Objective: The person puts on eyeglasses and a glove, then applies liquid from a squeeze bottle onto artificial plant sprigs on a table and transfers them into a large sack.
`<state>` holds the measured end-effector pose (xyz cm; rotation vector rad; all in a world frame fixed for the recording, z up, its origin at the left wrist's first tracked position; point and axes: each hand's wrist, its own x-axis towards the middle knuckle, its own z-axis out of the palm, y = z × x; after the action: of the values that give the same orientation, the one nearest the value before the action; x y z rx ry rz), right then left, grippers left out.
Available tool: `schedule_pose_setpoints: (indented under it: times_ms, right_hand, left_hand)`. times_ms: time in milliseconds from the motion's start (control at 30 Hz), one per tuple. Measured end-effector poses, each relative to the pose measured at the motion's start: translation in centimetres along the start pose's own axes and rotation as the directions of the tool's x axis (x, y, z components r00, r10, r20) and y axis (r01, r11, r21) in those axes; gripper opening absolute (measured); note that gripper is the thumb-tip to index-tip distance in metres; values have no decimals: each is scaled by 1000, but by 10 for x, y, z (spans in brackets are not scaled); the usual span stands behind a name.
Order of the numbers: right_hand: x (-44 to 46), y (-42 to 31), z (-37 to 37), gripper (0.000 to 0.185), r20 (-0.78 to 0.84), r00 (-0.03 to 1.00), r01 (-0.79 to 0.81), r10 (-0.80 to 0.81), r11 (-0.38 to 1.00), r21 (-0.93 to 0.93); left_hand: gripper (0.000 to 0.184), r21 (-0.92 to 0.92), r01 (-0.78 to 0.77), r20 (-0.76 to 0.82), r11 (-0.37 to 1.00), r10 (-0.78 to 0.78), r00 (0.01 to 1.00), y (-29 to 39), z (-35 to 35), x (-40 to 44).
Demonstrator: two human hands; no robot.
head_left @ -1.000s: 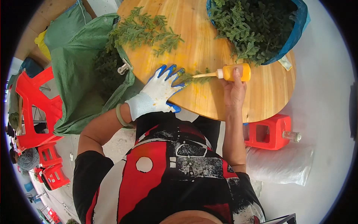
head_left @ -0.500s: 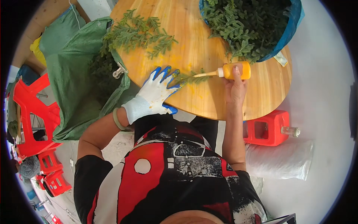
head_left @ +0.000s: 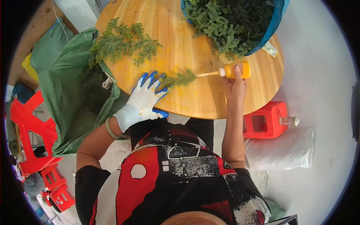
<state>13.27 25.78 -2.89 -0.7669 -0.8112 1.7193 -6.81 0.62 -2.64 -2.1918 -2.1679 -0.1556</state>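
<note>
My left hand (head_left: 141, 98) wears a white glove with blue fingertips. Its fingers are spread flat at the near edge of the round wooden table (head_left: 202, 98), their tips against the stem end of a small green sprig (head_left: 182, 79). On the right, my bare right hand (head_left: 236, 85) grips a yellow squeeze bottle (head_left: 242, 70) lying on its side in the air. The bottle's long pale nozzle (head_left: 208, 74) points left, its end at the sprig's tip. Whether the nozzle touches the sprig I cannot tell.
Green branches (head_left: 125, 41) lie at the table's far left. A blue bag (head_left: 275, 30) full of greenery stands at the far right. Left of the table hangs a green sack (head_left: 69, 90) with a metal clip (head_left: 108, 80). A red stool (head_left: 265, 120) lies at lower right.
The nozzle has drawn back along the sprig, from over its middle to its outer tip. The whole view has shifted, with the table and my left hand now farther left in it.
</note>
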Motion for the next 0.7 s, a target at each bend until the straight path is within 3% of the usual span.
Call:
schedule_pose_setpoints:
  times_ms: [400, 533, 600, 633, 700]
  right_hand:
    - [17, -13, -35, 32, -93, 993, 72, -67, 996, 50]
    - [24, -34, -62, 31, 7, 998, 66, -68, 988, 139]
    - [37, -30, -79, 31, 111, 986, 94, -122, 969, 230]
    - [39, -32, -78, 31, 149, 983, 70, -109, 967, 246]
    - [38, -32, -74, 34, 110, 988, 67, -106, 948, 312]
  left_hand:
    - [84, 44, 6, 2, 999, -6, 1000, 6, -6, -1]
    - [74, -84, 169, -194, 982, -182, 964, 30, -24, -6]
    - [66, -179, -105, -324, 978, 42, 945, 45, -35, 7]
    - [64, -209, -313, -324, 926, 237, 916, 47, -27, 18]
    - [63, -311, -466, -315, 828, 373, 873, 56, 0, 40]
